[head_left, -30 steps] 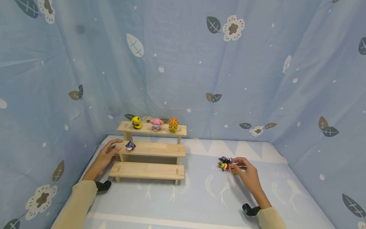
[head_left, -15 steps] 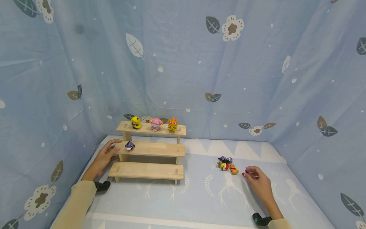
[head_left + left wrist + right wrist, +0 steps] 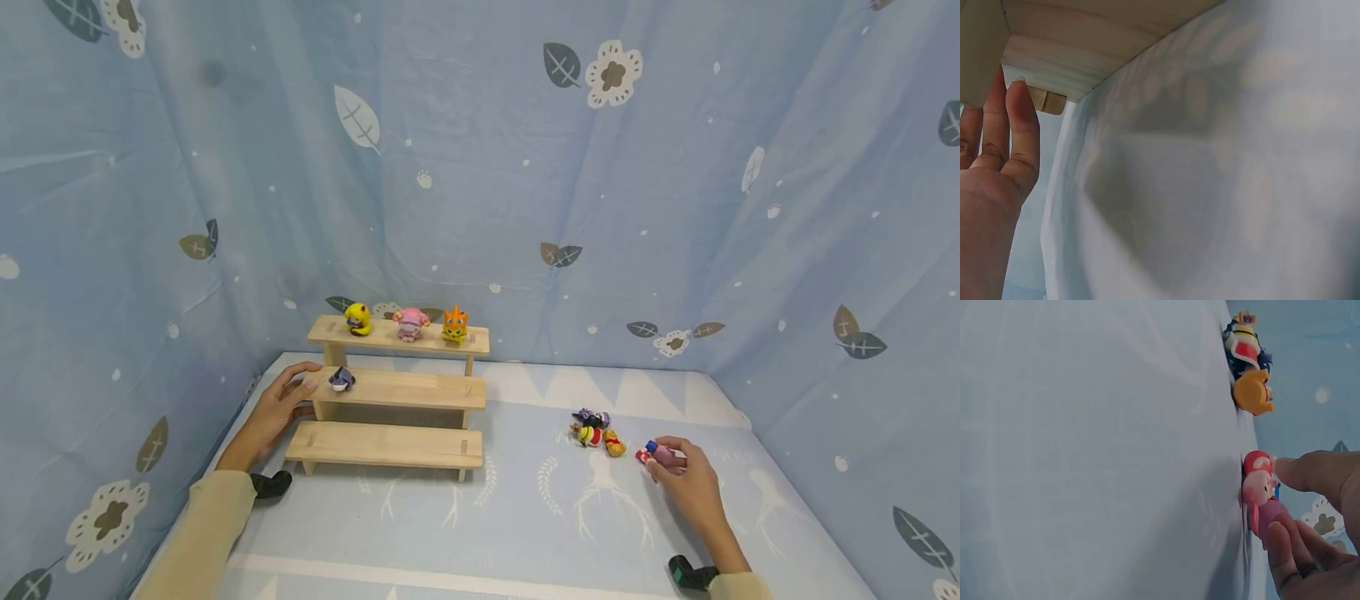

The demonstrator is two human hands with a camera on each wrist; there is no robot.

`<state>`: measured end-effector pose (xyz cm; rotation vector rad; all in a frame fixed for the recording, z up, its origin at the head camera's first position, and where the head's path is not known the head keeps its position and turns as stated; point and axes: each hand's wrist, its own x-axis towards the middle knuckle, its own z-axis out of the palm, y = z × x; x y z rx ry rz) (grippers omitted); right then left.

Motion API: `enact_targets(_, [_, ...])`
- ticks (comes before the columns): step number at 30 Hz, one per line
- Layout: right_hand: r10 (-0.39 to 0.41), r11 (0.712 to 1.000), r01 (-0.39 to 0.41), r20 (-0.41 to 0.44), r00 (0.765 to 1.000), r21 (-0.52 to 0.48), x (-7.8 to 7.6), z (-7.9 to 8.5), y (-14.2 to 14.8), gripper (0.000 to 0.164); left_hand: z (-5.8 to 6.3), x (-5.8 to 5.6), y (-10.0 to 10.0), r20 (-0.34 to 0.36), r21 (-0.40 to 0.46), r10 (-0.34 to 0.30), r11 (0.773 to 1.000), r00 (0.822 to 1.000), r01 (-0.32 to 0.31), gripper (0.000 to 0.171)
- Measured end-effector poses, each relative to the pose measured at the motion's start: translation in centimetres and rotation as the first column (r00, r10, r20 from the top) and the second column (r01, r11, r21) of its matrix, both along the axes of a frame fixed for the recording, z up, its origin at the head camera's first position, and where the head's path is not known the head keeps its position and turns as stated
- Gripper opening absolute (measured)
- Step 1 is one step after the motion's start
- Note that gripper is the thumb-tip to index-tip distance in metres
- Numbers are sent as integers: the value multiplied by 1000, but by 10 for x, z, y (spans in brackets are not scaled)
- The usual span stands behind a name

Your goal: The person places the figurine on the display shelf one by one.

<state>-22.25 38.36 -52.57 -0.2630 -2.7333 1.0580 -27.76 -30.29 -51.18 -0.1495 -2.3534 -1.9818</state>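
Note:
My left hand (image 3: 276, 410) holds the left end of the three-tier wooden display stand (image 3: 405, 443) at its middle step. In the left wrist view its fingers (image 3: 1022, 119) reach up behind a wooden panel. At the right, my right hand (image 3: 692, 483) pinches a pink and purple figurine (image 3: 1270, 514) low over the table. Beside it lies a red piece (image 3: 1256, 462), close to my thumb; the parts overlap, so I cannot tell where one figurine ends. Left of this hand are a yellow-orange bear figurine (image 3: 614, 444), a red-and-yellow figurine (image 3: 589, 436) and a dark purple figurine (image 3: 592, 417).
On the top step stand a yellow figurine (image 3: 358, 320), a pink figurine (image 3: 410, 325) and an orange figurine (image 3: 454, 325). A grey-blue donkey figurine (image 3: 342, 380) sits on the middle step's left. Blue patterned curtains (image 3: 480, 183) enclose the pale table (image 3: 525, 517).
My right hand has moved right and toward me from the bear figurine, which is uncovered now. Its fingers have shifted, and the pink and purple figurine shows. My left hand stays put.

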Motion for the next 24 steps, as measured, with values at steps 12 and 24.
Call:
enact_targets(12, [33, 999, -37, 174, 984, 20, -4, 1, 13, 48, -1, 1, -1, -11, -3, -11, 1000, 1000, 11, 56])
enact_targets(24, [96, 995, -91, 209, 973, -32, -4, 6, 15, 49, -2, -2, -1, -13, 8, -8, 1000, 1000, 9, 57])
